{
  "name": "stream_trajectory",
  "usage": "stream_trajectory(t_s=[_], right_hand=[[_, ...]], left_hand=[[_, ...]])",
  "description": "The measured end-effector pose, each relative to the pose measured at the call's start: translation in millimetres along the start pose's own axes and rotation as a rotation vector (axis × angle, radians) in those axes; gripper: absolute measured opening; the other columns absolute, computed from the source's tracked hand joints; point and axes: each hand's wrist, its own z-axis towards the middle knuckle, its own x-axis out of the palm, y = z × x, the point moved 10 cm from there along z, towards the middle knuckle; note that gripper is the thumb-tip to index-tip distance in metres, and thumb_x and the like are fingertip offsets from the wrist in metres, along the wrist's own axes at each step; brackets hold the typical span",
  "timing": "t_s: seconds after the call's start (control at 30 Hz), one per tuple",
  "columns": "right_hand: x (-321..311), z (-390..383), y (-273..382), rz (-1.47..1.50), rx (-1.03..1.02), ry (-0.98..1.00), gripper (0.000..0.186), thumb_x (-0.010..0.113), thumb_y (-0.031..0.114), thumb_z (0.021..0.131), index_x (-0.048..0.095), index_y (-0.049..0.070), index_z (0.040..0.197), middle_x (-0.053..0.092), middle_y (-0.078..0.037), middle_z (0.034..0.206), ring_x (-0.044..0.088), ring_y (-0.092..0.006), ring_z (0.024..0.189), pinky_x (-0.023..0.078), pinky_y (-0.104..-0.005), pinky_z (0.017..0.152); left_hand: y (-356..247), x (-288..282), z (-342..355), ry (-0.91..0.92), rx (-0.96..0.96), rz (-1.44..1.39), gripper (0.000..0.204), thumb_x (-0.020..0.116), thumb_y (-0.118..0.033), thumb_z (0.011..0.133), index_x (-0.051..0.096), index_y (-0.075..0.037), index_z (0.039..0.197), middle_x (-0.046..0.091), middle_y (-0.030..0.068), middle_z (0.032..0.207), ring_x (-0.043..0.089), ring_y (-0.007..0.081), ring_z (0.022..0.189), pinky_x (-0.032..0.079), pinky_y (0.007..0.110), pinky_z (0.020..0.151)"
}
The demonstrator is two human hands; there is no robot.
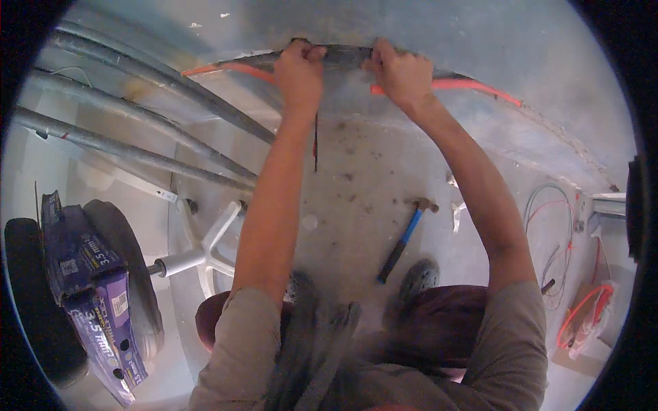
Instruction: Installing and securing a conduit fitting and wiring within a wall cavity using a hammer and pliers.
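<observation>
My left hand (299, 77) is closed at a dark channel (346, 56) in the grey wall (480, 34), its fingertips hiding what they grip. My right hand (404, 77) is also closed at that channel, thumb and fingers bent at its edge. An orange conduit (240, 68) runs along the channel to my left hand. Another orange conduit (480, 88) runs to the right, with an end showing just below my right hand. A thin dark rod or wire (315, 140) hangs below my left hand.
Grey pipes (137, 109) slant across the left, above a white chair base (205, 250) and purple-blue boxes (96, 294). A blue-handled hammer (404, 243) lies on the stained floor (349, 219) between my feet. Coiled cables (548, 226) and an orange coil (586, 308) sit at right.
</observation>
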Motion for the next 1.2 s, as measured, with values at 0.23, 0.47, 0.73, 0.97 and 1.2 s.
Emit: stream_trajectory(t_s=[0.23, 0.47, 0.73, 0.97, 1.2], right_hand=[[2, -4, -1, -0.006, 0.038, 0.019, 0.027, 0.074, 0.036, 0.085, 0.057, 0.015, 0.089, 0.068, -0.005, 0.066, 0.068, -0.0314, 0.058, 0.050, -0.0464, 0.052], [2, -3, -7, -0.008, 0.076, 0.080, 0.025, 0.074, 0.033, 0.084, 0.058, 0.015, 0.091, 0.069, -0.007, 0.071, 0.070, -0.0310, 0.066, 0.051, -0.0463, 0.056], [-28, -14, -29, 0.187, 0.084, 0.133, 0.018, 0.071, 0.024, 0.087, 0.062, 0.014, 0.099, 0.071, -0.005, 0.077, 0.069, -0.0320, 0.070, 0.052, -0.0441, 0.061], [-42, -17, -42, 0.212, 0.079, 0.117, 0.013, 0.069, 0.018, 0.087, 0.062, 0.011, 0.095, 0.072, -0.008, 0.080, 0.069, -0.0327, 0.072, 0.053, -0.0436, 0.063], [-45, -16, -25, 0.295, -0.014, 0.091, 0.013, 0.067, 0.015, 0.087, 0.067, 0.009, 0.098, 0.072, -0.013, 0.089, 0.069, -0.0344, 0.079, 0.054, -0.0444, 0.068]], left_hand=[[-7, -3, -3, 0.052, -0.102, -0.013, 0.018, 0.076, -0.013, 0.081, 0.069, 0.004, 0.081, 0.068, 0.0212, 0.072, 0.067, 0.0384, 0.069, 0.050, 0.044, 0.067], [3, 14, -24, 0.042, -0.193, -0.125, 0.059, 0.089, -0.018, 0.069, 0.059, 0.008, 0.112, 0.067, 0.0234, 0.098, 0.065, 0.0396, 0.095, 0.050, 0.045, 0.083], [-30, 21, -40, -0.016, -0.077, 0.109, 0.085, 0.093, -0.022, 0.061, 0.044, 0.009, 0.122, 0.052, 0.0268, 0.120, 0.052, 0.0440, 0.116, 0.044, 0.049, 0.095], [-24, 23, -40, -0.040, -0.127, 0.084, 0.073, 0.090, -0.018, 0.066, 0.048, 0.009, 0.119, 0.053, 0.0258, 0.118, 0.054, 0.0446, 0.112, 0.046, 0.048, 0.092], [17, 23, -24, -0.079, -0.170, -0.061, 0.043, 0.081, -0.004, 0.073, 0.064, 0.011, 0.109, 0.065, 0.0245, 0.104, 0.064, 0.0397, 0.098, 0.048, 0.045, 0.085]])
